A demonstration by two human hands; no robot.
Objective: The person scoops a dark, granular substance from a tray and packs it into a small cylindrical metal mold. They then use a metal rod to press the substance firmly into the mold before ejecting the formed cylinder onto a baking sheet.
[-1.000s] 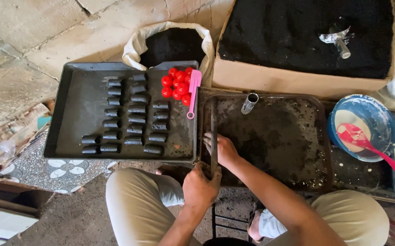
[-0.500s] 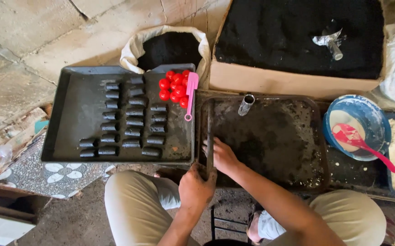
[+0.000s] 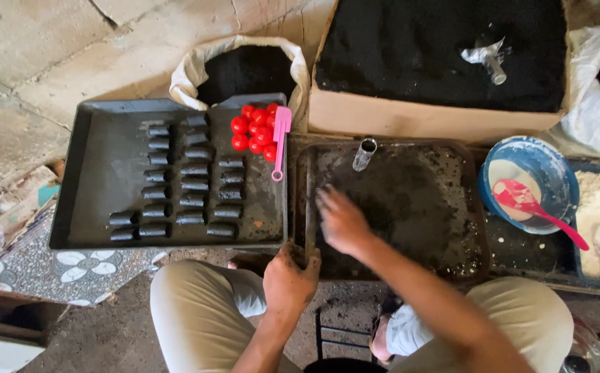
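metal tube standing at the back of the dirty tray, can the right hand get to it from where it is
Probably yes. The right hand lies flat on the dark tray, and the metal tube stands just beyond its fingers on the same tray, with only loose black powder between them.

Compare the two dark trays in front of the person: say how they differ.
The left tray holds rows of small dark cylinders, a cluster of red caps and a pink scoop; the right tray holds only dark smeared powder and one upright metal tube. The left hand grips the right tray's near corner and the right hand lies on its floor; no hand touches the left tray. Both are dark, shallow and rectangular.
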